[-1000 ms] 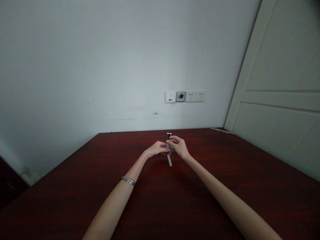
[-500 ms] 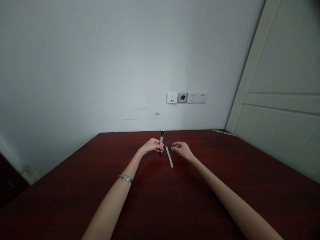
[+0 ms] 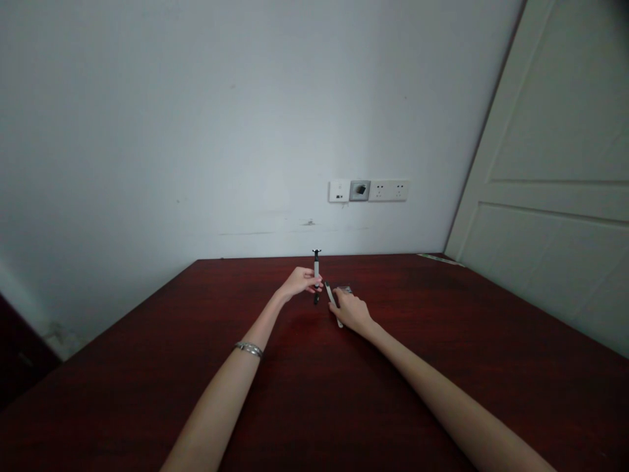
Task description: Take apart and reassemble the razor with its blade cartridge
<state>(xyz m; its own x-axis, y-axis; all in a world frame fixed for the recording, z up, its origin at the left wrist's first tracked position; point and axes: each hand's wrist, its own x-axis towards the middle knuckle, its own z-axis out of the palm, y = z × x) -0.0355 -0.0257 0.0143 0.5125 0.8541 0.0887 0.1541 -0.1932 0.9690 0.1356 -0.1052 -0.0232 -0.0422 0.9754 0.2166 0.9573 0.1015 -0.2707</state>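
My left hand (image 3: pixel 301 282) is closed in a pinch around a T-shaped tool with a light grey handle (image 3: pixel 317 269), held upright. Its wide, shiny cross-head is on top, and a dark lower end shows below my fingers. To the right, a long light grey strip (image 3: pixel 329 290) with a dark far end lies on the table. My right hand (image 3: pixel 352 311) reaches over this strip, with the thumb and fingers closed about its middle. Just behind that hand is a small flat packet (image 3: pixel 346 289), partly hidden by it.
The dark red wooden table (image 3: pixel 295 406) meets a white wall (image 3: pixel 196 131) at its back edge. Sockets (image 3: pixel 388 191) are set in the wall. A thin pale strip (image 3: pixel 439 259) lies at the back right corner, by a panelled door (image 3: pixel 550 249).
My right hand has left the small packet and moved toward me and left onto the grey strip. My left hand still holds the T-shaped tool, now slightly higher and more upright.
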